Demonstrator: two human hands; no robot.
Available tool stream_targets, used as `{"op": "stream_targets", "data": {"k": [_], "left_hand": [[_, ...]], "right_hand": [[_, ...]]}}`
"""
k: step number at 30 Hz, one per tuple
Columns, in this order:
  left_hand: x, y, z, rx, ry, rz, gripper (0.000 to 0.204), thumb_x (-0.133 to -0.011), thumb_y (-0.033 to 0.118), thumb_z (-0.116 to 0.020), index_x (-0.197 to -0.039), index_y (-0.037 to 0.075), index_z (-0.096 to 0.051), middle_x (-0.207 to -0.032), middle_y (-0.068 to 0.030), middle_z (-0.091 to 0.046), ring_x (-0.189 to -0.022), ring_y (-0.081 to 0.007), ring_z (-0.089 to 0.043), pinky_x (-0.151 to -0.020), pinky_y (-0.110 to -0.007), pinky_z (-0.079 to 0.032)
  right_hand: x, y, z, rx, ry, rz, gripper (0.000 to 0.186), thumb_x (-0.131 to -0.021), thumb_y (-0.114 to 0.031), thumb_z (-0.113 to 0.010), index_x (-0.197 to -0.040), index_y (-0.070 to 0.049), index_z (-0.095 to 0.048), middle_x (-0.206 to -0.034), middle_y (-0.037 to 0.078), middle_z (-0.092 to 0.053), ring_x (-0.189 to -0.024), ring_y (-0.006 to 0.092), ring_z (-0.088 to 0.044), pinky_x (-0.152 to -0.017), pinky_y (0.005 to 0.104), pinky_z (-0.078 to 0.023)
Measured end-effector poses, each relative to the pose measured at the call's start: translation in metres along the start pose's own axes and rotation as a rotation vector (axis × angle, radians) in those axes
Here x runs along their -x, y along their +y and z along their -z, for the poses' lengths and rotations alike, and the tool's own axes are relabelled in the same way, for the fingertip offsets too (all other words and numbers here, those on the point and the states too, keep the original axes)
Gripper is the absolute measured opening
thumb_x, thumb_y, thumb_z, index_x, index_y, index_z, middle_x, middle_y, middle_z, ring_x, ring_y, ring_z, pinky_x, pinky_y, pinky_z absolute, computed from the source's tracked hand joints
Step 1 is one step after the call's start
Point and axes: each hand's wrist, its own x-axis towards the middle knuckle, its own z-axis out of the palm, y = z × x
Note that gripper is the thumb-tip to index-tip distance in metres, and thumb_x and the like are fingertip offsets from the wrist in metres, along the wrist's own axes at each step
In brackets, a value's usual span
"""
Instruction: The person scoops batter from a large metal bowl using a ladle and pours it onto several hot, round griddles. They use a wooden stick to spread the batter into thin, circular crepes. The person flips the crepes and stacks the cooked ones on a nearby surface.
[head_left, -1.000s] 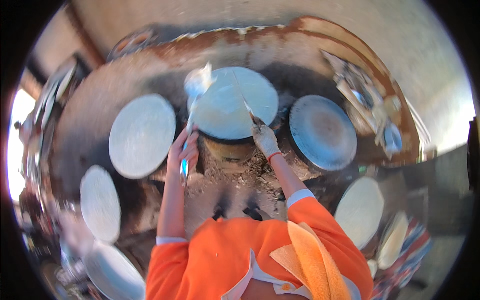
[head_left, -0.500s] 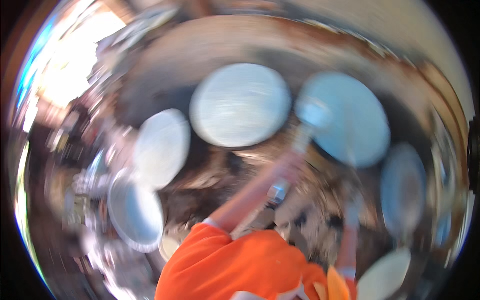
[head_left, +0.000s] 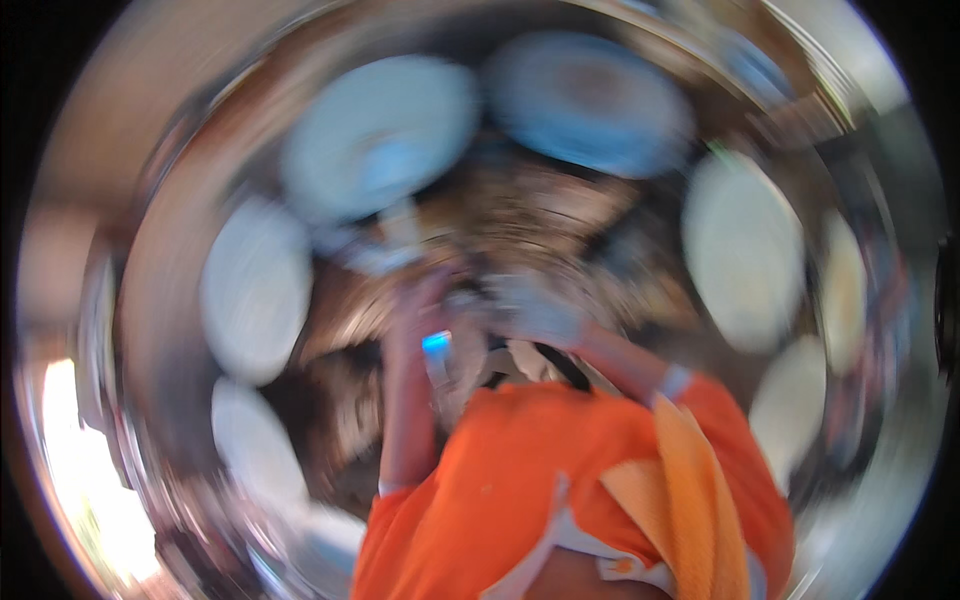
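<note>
Motion smears both hands. My left hand [head_left: 430, 287] is wrapped round a pale tool [head_left: 400, 222] with a long handle and a broad, bluish-white head; its exact kind does not show. The tool's head lies over a large, pale round disc [head_left: 335, 130] at the upper left, and whether they touch I cannot tell. Below my left hand a short bright blue-white part [head_left: 436, 345] shows, probably the handle's end. My right hand [head_left: 540, 312], greyish white as if gloved or coated, is close beside the left one. Its fingers are too blurred to read.
Large round discs ring the brown middle: a bluish one with a darker centre [head_left: 600, 100] at the top, a whitish one [head_left: 745, 250] at right, another [head_left: 257, 290] at left. A curved rim [head_left: 140, 215] runs outside them. An orange cloth [head_left: 695, 490] hangs over my orange top.
The view has swung round, so the discs appear shifted to the left. My right hand has come from the lower right to beside my left hand, which still grips the pale tool.
</note>
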Motion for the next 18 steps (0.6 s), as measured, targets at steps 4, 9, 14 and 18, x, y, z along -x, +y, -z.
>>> {"op": "stream_targets", "data": {"k": [4, 9, 14, 18], "left_hand": [[-0.001, -0.024, -0.030, 0.290, -0.391, -0.145, 0.029, -0.086, 0.003, -0.048, -0.115, 0.002, -0.042, -0.092, -0.0147, -0.058, -0.034, -0.0044, -0.034, -0.031, -0.016, -0.027], [-0.027, -0.009, -0.112, 0.134, -0.583, 0.108, 0.033, -0.087, 0.003, -0.048, -0.118, 0.002, -0.039, -0.089, -0.0142, -0.057, -0.033, -0.0039, -0.030, -0.029, -0.018, -0.028], [-0.012, 0.021, -0.162, 0.130, -0.849, -0.019, 0.039, -0.088, 0.002, -0.043, -0.124, -0.005, -0.030, -0.085, -0.0121, -0.054, -0.031, -0.0013, -0.032, -0.027, -0.015, -0.028], [-0.012, 0.009, -0.227, 0.351, -0.891, 0.004, 0.041, -0.089, 0.004, -0.038, -0.127, -0.007, -0.025, -0.087, -0.0131, -0.053, -0.032, -0.0016, -0.034, -0.028, -0.016, -0.030]], "right_hand": [[0.092, 0.021, 0.039, 0.643, 0.336, -0.264, 0.041, -0.085, -0.035, -0.049, -0.115, -0.007, -0.051, -0.092, 0.012, -0.059, -0.089, 0.0279, -0.057, -0.069, 0.0335, -0.049], [0.290, 0.086, 0.042, 0.704, 0.782, -1.039, 0.072, -0.081, -0.052, -0.049, -0.136, -0.010, -0.028, -0.136, 0.020, -0.030, -0.116, 0.0336, -0.042, -0.095, 0.0378, -0.038], [0.338, 0.145, 0.124, 0.718, 1.127, -1.584, 0.080, -0.078, -0.051, -0.054, -0.138, -0.008, -0.022, -0.134, 0.021, -0.030, -0.118, 0.0346, -0.040, -0.091, 0.0386, -0.041], [0.367, 0.209, 0.196, 0.701, 1.169, -1.217, 0.074, -0.078, -0.039, -0.056, -0.137, -0.007, -0.023, -0.137, 0.020, -0.028, -0.121, 0.0336, -0.038, -0.091, 0.0390, -0.042]]}}
